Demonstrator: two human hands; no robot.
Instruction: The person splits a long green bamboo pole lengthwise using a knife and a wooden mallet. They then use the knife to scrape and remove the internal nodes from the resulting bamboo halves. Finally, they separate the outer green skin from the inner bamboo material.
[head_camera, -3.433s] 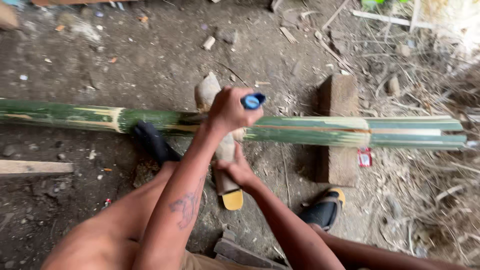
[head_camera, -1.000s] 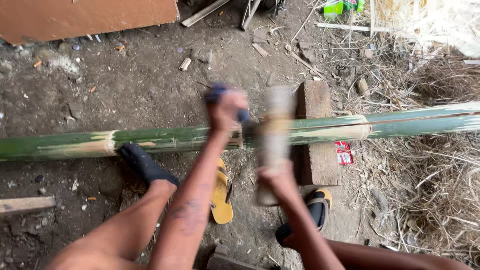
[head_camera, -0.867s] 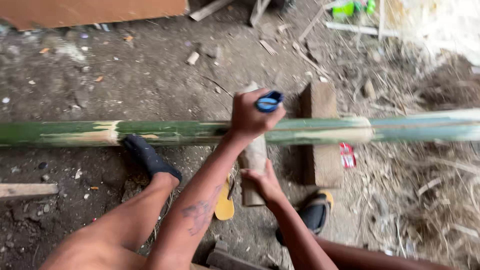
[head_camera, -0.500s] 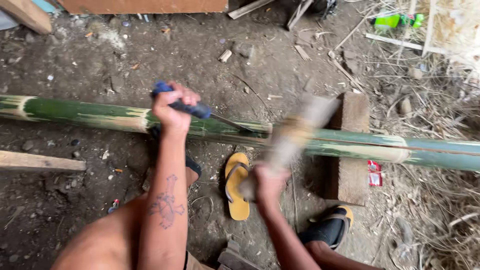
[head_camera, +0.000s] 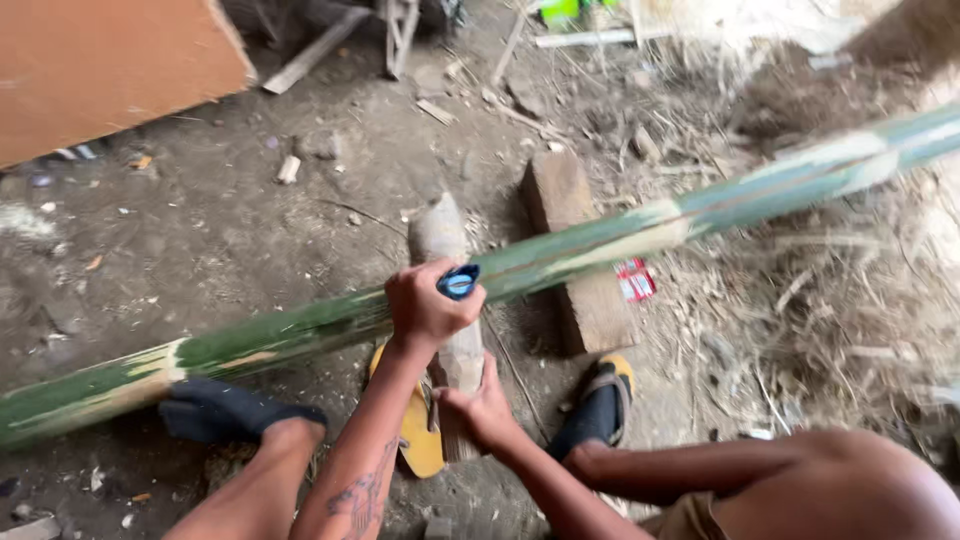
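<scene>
Splitting is in hand: the left hand (head_camera: 428, 308) grips a blue-handled knife (head_camera: 459, 283) set on the green bamboo pole (head_camera: 300, 330), which rests across a wooden block (head_camera: 575, 250). The right hand (head_camera: 485, 412) clasps a wooden mallet (head_camera: 447, 290) below the pole. Next comes a square blow on the blade. Since half a second ago the mallet has dropped and the knife has shifted toward the block.

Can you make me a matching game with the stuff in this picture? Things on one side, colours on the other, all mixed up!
Things:
1. bamboo pole
2. sandal
3. tool handle
4. board

Colours:
A. yellow
B. orange-brown
C. green
D. blue

Pairs: 1-C, 2-A, 3-D, 4-B.

The left hand grips the tool handle; the right hand holds a wooden club.
</scene>
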